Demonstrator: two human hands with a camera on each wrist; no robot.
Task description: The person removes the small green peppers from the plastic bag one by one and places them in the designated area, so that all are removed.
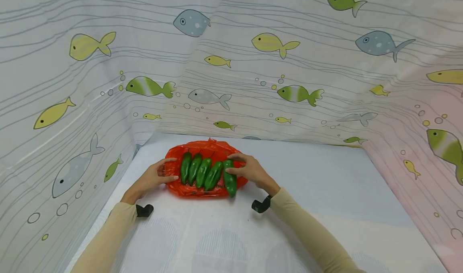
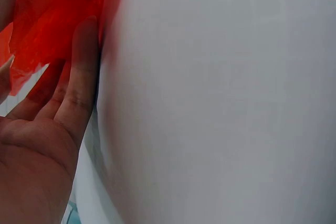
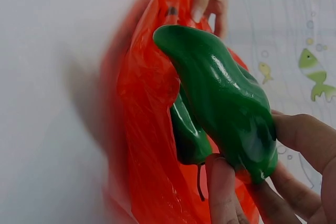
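Note:
A glossy green pepper [image 3: 226, 93] is pinched by its stem end in my right hand [image 1: 251, 170], between thumb and fingers, with its tip toward me. It sits above the right end of a crumpled red plastic bag [image 1: 209, 144]. My left hand [image 1: 157, 176] holds the bag's left edge, thumb over the front and the other fingers [image 2: 79, 87] along its side. More green peppers [image 1: 197, 170] lie side by side on the bag, to the left of the held one. One lower pepper [image 3: 186, 135] shows its thin stem in the right wrist view.
A white table [image 1: 307, 176] lies beneath the bag. Fish-patterned sheets [image 1: 238, 76] rise as walls at the back and both sides. Black wrist mounts [image 1: 261, 204] stick out under both forearms.

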